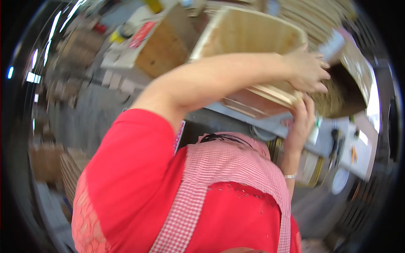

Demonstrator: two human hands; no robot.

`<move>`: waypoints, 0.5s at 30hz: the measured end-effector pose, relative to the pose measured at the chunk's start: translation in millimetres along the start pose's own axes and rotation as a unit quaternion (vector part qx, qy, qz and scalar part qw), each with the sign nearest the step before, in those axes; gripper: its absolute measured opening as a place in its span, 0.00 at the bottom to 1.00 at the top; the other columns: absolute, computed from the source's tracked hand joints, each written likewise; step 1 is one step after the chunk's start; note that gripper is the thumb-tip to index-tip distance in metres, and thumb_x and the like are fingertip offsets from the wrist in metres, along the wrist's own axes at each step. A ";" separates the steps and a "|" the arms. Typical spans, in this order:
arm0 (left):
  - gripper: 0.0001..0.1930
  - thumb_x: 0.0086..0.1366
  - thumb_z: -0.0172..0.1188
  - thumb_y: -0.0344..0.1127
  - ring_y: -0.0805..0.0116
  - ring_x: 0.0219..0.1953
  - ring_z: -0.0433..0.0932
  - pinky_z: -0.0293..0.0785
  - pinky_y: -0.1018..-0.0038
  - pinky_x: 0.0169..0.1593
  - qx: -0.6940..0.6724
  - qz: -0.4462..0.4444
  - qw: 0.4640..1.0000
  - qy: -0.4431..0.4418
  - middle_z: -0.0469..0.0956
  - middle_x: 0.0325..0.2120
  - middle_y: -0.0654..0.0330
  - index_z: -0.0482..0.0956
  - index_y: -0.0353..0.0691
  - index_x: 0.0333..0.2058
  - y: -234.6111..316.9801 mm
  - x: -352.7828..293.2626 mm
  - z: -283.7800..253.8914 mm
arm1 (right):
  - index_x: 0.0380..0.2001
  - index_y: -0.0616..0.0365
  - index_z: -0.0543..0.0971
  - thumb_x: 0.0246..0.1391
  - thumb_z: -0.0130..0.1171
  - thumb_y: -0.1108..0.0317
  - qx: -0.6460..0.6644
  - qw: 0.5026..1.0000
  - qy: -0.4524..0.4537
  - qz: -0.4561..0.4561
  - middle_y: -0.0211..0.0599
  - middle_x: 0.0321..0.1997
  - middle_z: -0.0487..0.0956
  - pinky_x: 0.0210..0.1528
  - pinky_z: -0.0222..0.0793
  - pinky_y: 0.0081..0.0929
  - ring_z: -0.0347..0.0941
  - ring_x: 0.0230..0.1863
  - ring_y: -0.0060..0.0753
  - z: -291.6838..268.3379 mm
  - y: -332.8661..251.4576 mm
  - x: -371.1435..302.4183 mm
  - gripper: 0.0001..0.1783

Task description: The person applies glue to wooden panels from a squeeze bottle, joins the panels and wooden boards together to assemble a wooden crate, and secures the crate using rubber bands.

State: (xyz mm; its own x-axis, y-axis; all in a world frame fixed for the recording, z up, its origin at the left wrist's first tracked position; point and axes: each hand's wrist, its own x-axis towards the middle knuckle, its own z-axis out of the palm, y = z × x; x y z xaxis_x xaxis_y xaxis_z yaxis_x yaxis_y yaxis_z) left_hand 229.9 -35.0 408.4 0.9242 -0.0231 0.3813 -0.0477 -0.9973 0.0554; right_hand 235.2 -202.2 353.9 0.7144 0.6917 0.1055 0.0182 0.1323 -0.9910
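Observation:
An open-topped box of pale wood [258, 31] stands tilted on the bench in front of me. My left arm reaches across its opening, and my left hand [306, 71] is at the right rim with its fingers apart, smeared a little by motion. Just below it, my right hand [302, 118] grips the near right corner of the wooden box, fingers bent over the edge. Any small thing between the two hands is too blurred to make out.
A cardboard box [356, 86] with straw-coloured filling stands right of the wooden box. At the left are a brown wooden block-like box [164, 44], a red item [142, 34] and a yellow roll [117, 37]. Stacked wooden slats [316, 14] lie at the back; a white sheet [358, 149] lies right.

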 end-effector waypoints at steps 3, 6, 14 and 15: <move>0.37 0.58 0.60 0.56 0.45 0.67 0.57 0.56 0.36 0.63 0.137 -0.255 0.951 0.111 0.63 0.63 0.50 0.67 0.38 0.60 -28.1 -35.7 -54.9 | 0.55 0.65 0.72 0.65 0.45 0.55 -0.084 0.995 -0.030 -0.038 0.34 0.47 0.78 0.22 0.63 0.11 0.71 0.29 0.16 -17.1 0.4 4.8 0.25; 0.43 0.51 0.67 0.60 0.47 0.64 0.63 0.60 0.48 0.64 0.005 -0.513 0.857 -0.054 0.64 0.62 0.42 0.69 0.34 0.58 -99.1 -108.4 -94.4 | 0.64 0.63 0.65 0.70 0.34 0.47 0.000 0.996 -0.088 0.001 0.42 0.55 0.74 0.54 0.71 0.33 0.74 0.52 0.33 -35.4 9.4 33.5 0.33; 0.21 0.45 0.64 0.33 0.58 0.42 0.75 0.74 0.61 0.42 -0.389 -0.621 0.679 0.050 0.78 0.39 0.49 0.79 0.32 0.41 -85.6 -198.0 -69.4 | 0.53 0.70 0.75 0.59 0.53 0.56 -0.004 0.995 -0.096 0.037 0.43 0.52 0.75 0.55 0.67 0.36 0.72 0.50 0.35 -1.2 2.1 68.1 0.28; 0.21 0.45 0.64 0.32 0.58 0.40 0.75 0.74 0.61 0.40 -0.400 -0.634 0.655 0.093 0.77 0.37 0.49 0.79 0.30 0.40 -55.5 -208.9 -83.5 | 0.54 0.73 0.73 0.59 0.52 0.57 0.007 0.994 -0.101 0.051 0.46 0.53 0.74 0.56 0.65 0.37 0.71 0.52 0.39 4.9 -4.5 58.5 0.29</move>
State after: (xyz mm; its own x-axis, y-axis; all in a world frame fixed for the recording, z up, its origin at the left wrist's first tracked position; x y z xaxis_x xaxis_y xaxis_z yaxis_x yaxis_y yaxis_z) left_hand 7.8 30.9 402.7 0.3543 0.8721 -0.3375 0.4617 0.1508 0.8741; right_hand 273.5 -158.9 365.0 0.5576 0.8299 0.0197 -0.0578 0.0625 -0.9964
